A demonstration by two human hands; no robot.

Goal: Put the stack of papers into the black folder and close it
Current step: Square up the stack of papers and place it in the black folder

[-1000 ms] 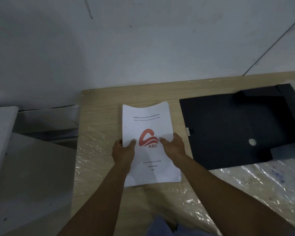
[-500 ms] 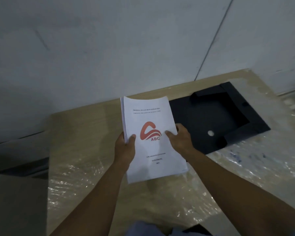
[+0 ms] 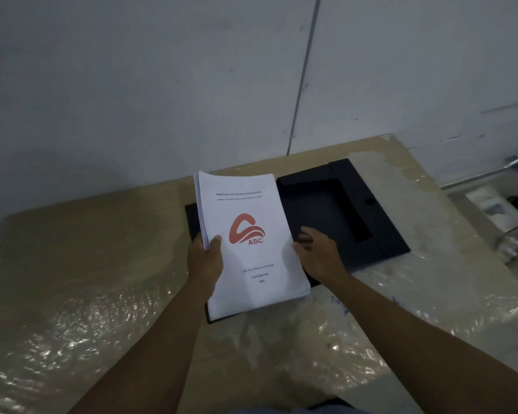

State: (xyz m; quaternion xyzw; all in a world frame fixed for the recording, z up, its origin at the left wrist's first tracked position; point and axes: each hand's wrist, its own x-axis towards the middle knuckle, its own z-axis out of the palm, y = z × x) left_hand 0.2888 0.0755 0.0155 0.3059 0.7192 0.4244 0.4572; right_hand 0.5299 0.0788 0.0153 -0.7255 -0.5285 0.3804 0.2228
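Observation:
The stack of papers (image 3: 248, 264) is white with a red "ABC" logo on its top sheet. I hold it lifted and tilted above the left part of the black folder (image 3: 326, 210). The folder lies open on the wooden table (image 3: 102, 249), with its flaps spread out to the right. My left hand (image 3: 205, 261) grips the stack's left edge, thumb on top. At the stack's right edge, my right hand (image 3: 319, 253) has its fingers curled under the sheets. Most of the folder's left panel is hidden beneath the papers.
Crinkled clear plastic film (image 3: 72, 333) covers the near part of the table. A grey wall (image 3: 192, 85) rises directly behind the table. Some pale items (image 3: 494, 210) lie beyond the table's right edge.
Both hands lifted the stack off the table and carried it to the right, until it hung over the folder. My view turned right as well.

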